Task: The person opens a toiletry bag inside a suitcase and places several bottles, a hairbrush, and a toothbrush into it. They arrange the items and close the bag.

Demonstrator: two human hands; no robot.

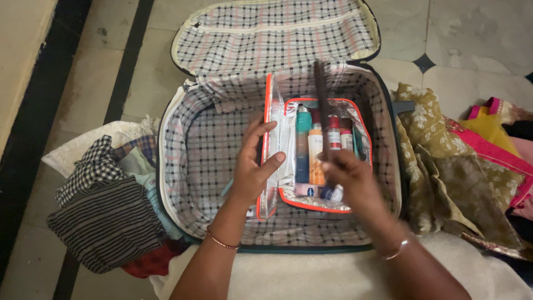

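Note:
An open suitcase [194, 166] with checked lining lies on the floor. Inside it sits a clear toiletry pouch [311, 204] with orange trim, holding several bottles and tubes [315, 158]. My left hand [252, 166] holds the pouch's transparent flap [270, 139] upright at its left edge. My right hand [350, 178], blurred, grips a long dark comb [320, 103] that sticks up over the pouch.
Folded striped and checked clothes [105, 205] are stacked left of the suitcase. Olive floral fabric [438, 166] and pink and yellow cloth [494, 133] lie to the right. A white towel [311, 275] lies in front, under my arms. The floor is tiled.

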